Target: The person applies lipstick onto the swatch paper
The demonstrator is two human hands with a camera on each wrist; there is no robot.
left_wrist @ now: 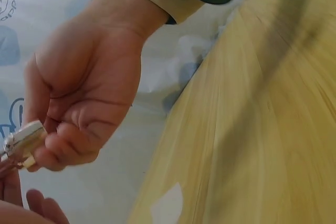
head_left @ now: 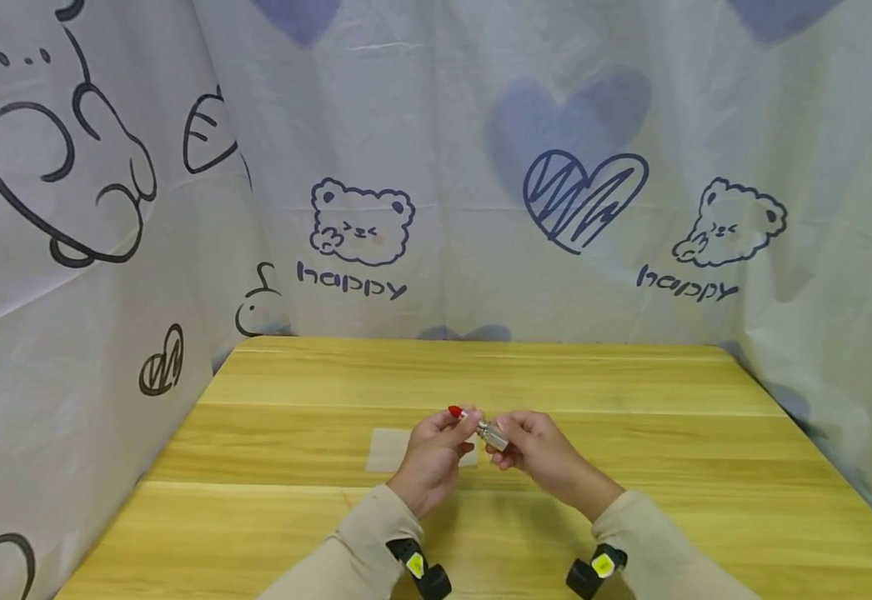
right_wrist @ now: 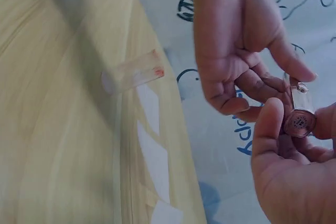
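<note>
A lipstick (head_left: 494, 437) with a red tip and a shiny silver base is held between both hands above the table. My left hand (head_left: 432, 458) pinches its upper part, just below the red tip. My right hand (head_left: 552, 458) grips the silver base between thumb and fingers. In the right wrist view, the round end of the lipstick (right_wrist: 300, 123) faces the camera, with small printing on it. The left wrist view shows the silver part of the lipstick (left_wrist: 26, 140) at the right hand's fingertips, while the left hand (left_wrist: 31, 213) is mostly cut off.
A pale paper-like sheet (head_left: 387, 450) lies on the wooden table (head_left: 293, 458), partly behind the left hand. In the right wrist view, a see-through piece with a red mark (right_wrist: 134, 73) lies near white patches (right_wrist: 155, 158). Printed white curtains (head_left: 443, 167) surround the table's back and sides.
</note>
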